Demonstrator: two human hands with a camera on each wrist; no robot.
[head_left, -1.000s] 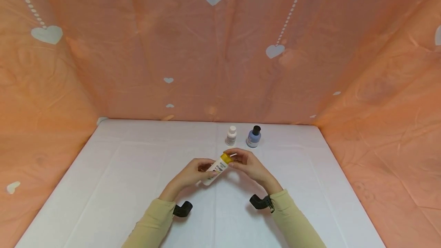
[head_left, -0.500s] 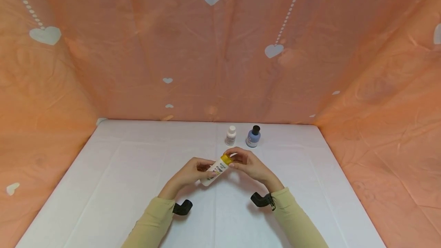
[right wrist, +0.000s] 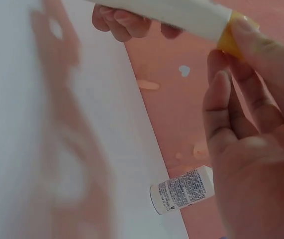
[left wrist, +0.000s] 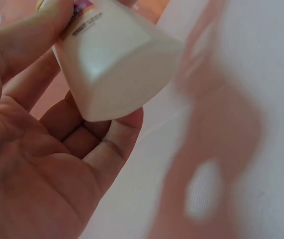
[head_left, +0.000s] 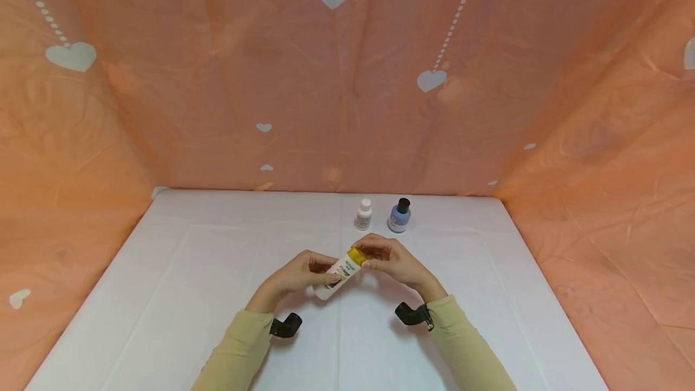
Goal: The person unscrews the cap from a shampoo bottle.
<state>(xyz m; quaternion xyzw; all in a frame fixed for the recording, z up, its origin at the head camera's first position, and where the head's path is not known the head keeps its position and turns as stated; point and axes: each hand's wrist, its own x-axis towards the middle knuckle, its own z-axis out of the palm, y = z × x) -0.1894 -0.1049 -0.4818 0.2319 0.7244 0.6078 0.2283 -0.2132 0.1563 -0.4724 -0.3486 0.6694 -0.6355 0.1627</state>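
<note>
Left hand grips a tilted white bottle, its yellow cap pinched by the right hand

The left thumb lies across the front of the bottle, partly covering its dark lettering, too small to read; the left wrist view shows a purple patch, a short line of blurred print, and a smooth, glossy body with a flat, pointed-oval base. The bottle slants above the white tabletop, between the hands, its capped end higher and toward the right thumb and fingertips. Beyond, upright, stands a small white bottle, round-sided and closely printed in dark, illegible type; right of it, a rounded blue bottle with a black cap and a pale, unreadable label
</note>
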